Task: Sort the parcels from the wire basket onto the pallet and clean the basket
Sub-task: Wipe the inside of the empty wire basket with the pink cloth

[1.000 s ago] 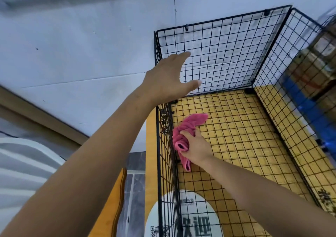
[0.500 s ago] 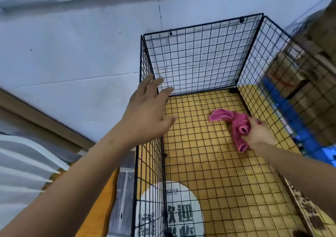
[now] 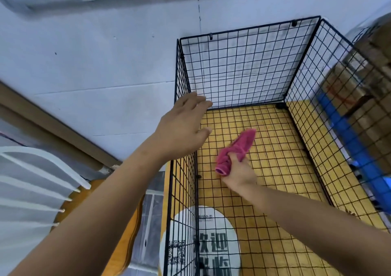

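Observation:
A black wire basket point(image 3: 249, 64) stands on a yellow mat with no parcels inside it. My right hand point(image 3: 239, 174) reaches down into the basket and grips a bunched pink cloth point(image 3: 237, 146), which lies against the wire floor left of the middle. My left hand point(image 3: 182, 131) hovers with straight, spread fingers over the top rim of the basket's left wall. Through the right wall I see stacked cardboard parcels point(image 3: 364, 89) on a blue pallet point(image 3: 357, 148).
A pale wall point(image 3: 95, 64) runs close behind and left of the basket. A white round sticker with dark print point(image 3: 211, 244) lies on the yellow mat under the basket's near end. A white slatted object point(image 3: 31, 191) and an orange board point(image 3: 124, 233) sit at lower left.
My right hand has swept the pink cloth from the basket's right side back toward the left. My left hand stays above the left rim, having dropped from its higher reach a second ago.

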